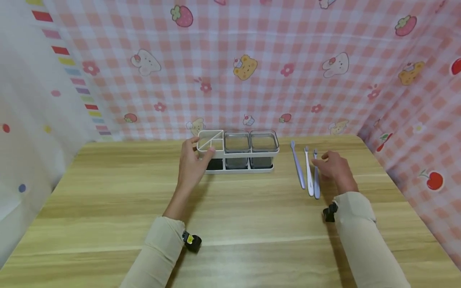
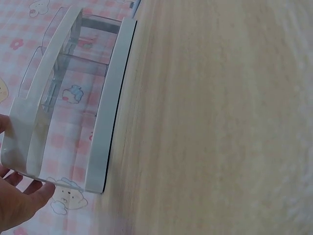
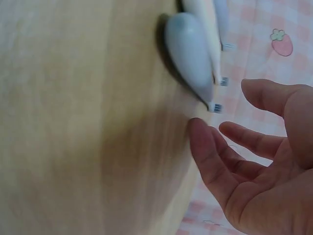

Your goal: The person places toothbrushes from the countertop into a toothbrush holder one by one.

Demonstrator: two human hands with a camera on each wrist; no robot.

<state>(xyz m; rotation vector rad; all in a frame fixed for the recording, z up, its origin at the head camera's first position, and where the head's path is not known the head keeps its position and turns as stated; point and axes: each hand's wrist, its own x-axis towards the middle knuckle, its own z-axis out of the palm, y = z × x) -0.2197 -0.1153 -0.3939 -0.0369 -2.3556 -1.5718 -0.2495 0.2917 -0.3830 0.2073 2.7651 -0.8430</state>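
A white toothbrush holder (image 1: pixel 239 153) stands at the back middle of the wooden table, with a divided white compartment on its left and two clear cups beside it. My left hand (image 1: pixel 191 164) grips the holder's left end, thumb on top and fingers on the front. In the left wrist view the holder (image 2: pixel 112 98) runs away from my left hand (image 2: pixel 19 205). Three toothbrushes lie side by side to the right: lavender (image 1: pixel 298 168), white (image 1: pixel 308 172) and pale blue (image 1: pixel 316 180). My right hand (image 1: pixel 333 166) hovers open just right of them. In the right wrist view its fingertips (image 3: pixel 198 129) are close to the pale blue brush (image 3: pixel 190 54).
The wooden table (image 1: pixel 252 224) stretches wide in front of the holder and the brushes. A pink checked cloth (image 1: pixel 288 60) hangs close behind and along the right side. A pale curtain (image 1: pixel 29 120) closes off the left.
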